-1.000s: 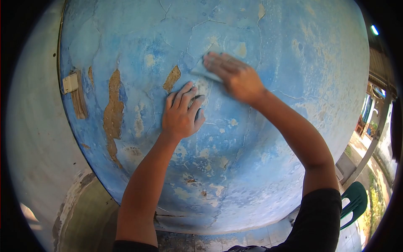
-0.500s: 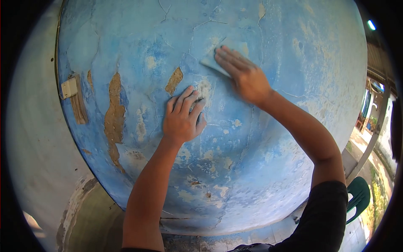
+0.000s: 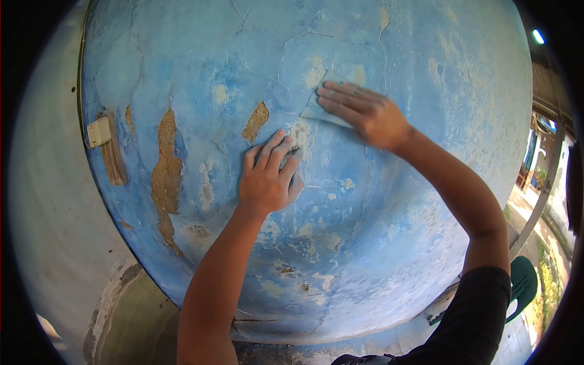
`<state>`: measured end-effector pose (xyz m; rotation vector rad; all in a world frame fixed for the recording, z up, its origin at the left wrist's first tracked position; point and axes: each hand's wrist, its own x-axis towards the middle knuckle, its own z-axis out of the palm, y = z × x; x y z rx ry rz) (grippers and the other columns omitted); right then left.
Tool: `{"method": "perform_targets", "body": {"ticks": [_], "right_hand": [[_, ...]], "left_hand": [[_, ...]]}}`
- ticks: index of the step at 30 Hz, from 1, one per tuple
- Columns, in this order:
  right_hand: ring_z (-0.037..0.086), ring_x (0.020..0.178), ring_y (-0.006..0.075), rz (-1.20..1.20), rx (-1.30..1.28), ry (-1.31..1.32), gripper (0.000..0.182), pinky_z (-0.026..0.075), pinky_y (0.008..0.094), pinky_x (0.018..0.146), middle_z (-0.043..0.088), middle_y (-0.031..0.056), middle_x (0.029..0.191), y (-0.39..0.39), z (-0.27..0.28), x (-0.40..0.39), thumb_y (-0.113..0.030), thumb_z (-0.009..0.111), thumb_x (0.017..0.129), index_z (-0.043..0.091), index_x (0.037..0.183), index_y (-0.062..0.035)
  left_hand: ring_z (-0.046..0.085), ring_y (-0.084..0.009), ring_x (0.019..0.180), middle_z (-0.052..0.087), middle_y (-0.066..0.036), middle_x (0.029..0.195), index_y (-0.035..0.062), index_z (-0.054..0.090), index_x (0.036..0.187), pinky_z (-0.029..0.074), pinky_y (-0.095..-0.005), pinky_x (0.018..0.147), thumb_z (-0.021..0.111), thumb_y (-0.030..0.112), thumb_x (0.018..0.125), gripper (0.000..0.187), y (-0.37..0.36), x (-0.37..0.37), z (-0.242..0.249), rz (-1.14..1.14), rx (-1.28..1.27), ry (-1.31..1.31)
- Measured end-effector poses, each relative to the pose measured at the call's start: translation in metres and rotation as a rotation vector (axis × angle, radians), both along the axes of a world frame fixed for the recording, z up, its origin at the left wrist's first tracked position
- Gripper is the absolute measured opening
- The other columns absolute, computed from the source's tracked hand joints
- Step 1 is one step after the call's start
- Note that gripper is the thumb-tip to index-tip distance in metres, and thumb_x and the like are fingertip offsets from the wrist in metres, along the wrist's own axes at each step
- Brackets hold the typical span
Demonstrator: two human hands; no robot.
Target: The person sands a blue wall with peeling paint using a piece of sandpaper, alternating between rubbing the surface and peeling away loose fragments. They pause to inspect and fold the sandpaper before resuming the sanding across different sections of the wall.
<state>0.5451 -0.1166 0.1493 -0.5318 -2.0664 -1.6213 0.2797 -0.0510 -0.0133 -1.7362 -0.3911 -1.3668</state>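
A blue wall (image 3: 243, 73) with cracked, peeling paint fills most of the head view. My left hand (image 3: 267, 176) lies on it with fingers spread, holding nothing, just below a bare brown patch (image 3: 255, 121). Higher and to the right, my right hand (image 3: 365, 112) presses a thin pale blue-grey sheet (image 3: 328, 117) flat against the wall. The sheet's left part and edges show around the fingers; the rest is hidden under the hand.
A light switch (image 3: 98, 132) on a wooden strip (image 3: 114, 161) is at the left, beside a long bare patch (image 3: 166, 176). A green chair (image 3: 523, 283) stands at the lower right. Tiled floor (image 3: 389, 340) runs along the wall's foot.
My right hand and the sheet have moved a little right and down along the wall. My left hand stays at the same spot on the wall, while the view has shifted slightly.
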Motion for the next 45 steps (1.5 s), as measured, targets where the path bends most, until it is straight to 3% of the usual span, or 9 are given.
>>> {"method": "perform_targets", "body": {"ticks": [6, 11, 17, 20, 23, 28, 31, 39, 45], "right_hand": [[0.061, 0.146, 0.0278, 0.086, 0.113, 0.326, 0.045, 0.052, 0.0411, 0.121, 0.068, 0.0095, 0.152, 0.004, 0.01, -0.016, -0.023, 0.077, 0.099, 0.074, 0.14, -0.0082], [0.061, 0.146, 0.0267, 0.04, -0.035, -0.001, 0.043, 0.05, 0.0403, 0.124, 0.068, 0.0113, 0.152, -0.002, -0.033, -0.018, -0.014, 0.075, 0.098, 0.074, 0.141, -0.0068], [0.061, 0.145, 0.0296, 0.171, 0.138, 0.438, 0.042, 0.053, 0.0417, 0.121, 0.068, 0.0125, 0.152, 0.012, 0.01, -0.017, -0.013, 0.075, 0.099, 0.073, 0.14, -0.005], [0.059, 0.148, 0.0272, 0.118, -0.047, 0.175, 0.045, 0.047, 0.0422, 0.127, 0.067, 0.0106, 0.154, 0.009, -0.047, -0.034, -0.013, 0.074, 0.099, 0.072, 0.143, -0.0076], [0.059, 0.148, 0.0269, 0.079, -0.064, 0.104, 0.049, 0.046, 0.0428, 0.127, 0.065, 0.0109, 0.156, 0.006, -0.025, -0.018, -0.012, 0.074, 0.098, 0.07, 0.147, -0.0085], [0.057, 0.15, 0.0297, 0.164, 0.06, 0.415, 0.057, 0.042, 0.0451, 0.13, 0.062, 0.0118, 0.159, 0.008, -0.013, -0.029, -0.002, 0.075, 0.094, 0.065, 0.15, -0.0043], [0.059, 0.148, 0.0289, 0.144, -0.165, 0.038, 0.057, 0.045, 0.0466, 0.129, 0.066, 0.012, 0.155, 0.004, -0.07, -0.03, 0.001, 0.075, 0.091, 0.067, 0.148, -0.0029], [0.06, 0.147, 0.028, 0.131, 0.017, 0.29, 0.051, 0.048, 0.0441, 0.126, 0.066, 0.0134, 0.155, 0.004, -0.031, -0.029, 0.001, 0.07, 0.094, 0.069, 0.144, -0.0033], [0.062, 0.145, 0.0259, 0.142, -0.137, 0.005, 0.046, 0.048, 0.0418, 0.126, 0.068, 0.0118, 0.152, 0.005, -0.03, -0.016, 0.002, 0.064, 0.097, 0.072, 0.141, -0.0044]], "left_hand": [[0.058, -0.0321, 0.143, 0.066, -0.012, 0.132, 0.0123, 0.075, 0.124, 0.04, -0.0509, 0.109, 0.071, 0.02, 0.09, 0.035, -0.002, 0.0, 0.002, 0.003, 0.031, -0.007], [0.06, -0.0324, 0.141, 0.066, -0.012, 0.132, 0.0108, 0.075, 0.125, 0.041, -0.0506, 0.11, 0.071, 0.02, 0.091, 0.035, -0.002, 0.0, 0.0, 0.011, 0.019, -0.013], [0.059, -0.0325, 0.141, 0.066, -0.013, 0.134, 0.0106, 0.075, 0.125, 0.041, -0.0509, 0.11, 0.071, 0.02, 0.091, 0.036, -0.002, 0.002, -0.002, 0.02, 0.027, -0.029], [0.058, -0.0322, 0.142, 0.065, -0.013, 0.136, 0.0106, 0.075, 0.126, 0.041, -0.0511, 0.11, 0.071, 0.019, 0.09, 0.037, -0.001, 0.003, -0.004, 0.014, 0.02, -0.04], [0.057, -0.032, 0.142, 0.065, -0.013, 0.137, 0.0108, 0.075, 0.126, 0.041, -0.0512, 0.11, 0.072, 0.018, 0.089, 0.038, -0.003, 0.001, -0.002, 0.025, 0.011, -0.026], [0.058, -0.0322, 0.142, 0.065, -0.013, 0.136, 0.0108, 0.074, 0.126, 0.041, -0.051, 0.11, 0.072, 0.019, 0.089, 0.038, -0.002, 0.001, -0.001, 0.027, 0.029, -0.029], [0.058, -0.0325, 0.142, 0.065, -0.013, 0.134, 0.0105, 0.074, 0.126, 0.041, -0.0511, 0.11, 0.071, 0.019, 0.089, 0.038, 0.001, -0.001, -0.004, 0.036, 0.005, -0.024], [0.058, -0.0324, 0.141, 0.065, -0.012, 0.132, 0.0115, 0.073, 0.125, 0.041, -0.0507, 0.109, 0.072, 0.019, 0.089, 0.036, -0.003, 0.0, -0.003, 0.036, 0.019, -0.039], [0.059, -0.0315, 0.141, 0.066, -0.01, 0.132, 0.0125, 0.074, 0.125, 0.042, -0.0498, 0.109, 0.071, 0.018, 0.089, 0.036, -0.002, 0.001, -0.003, 0.044, 0.003, -0.043]]}}
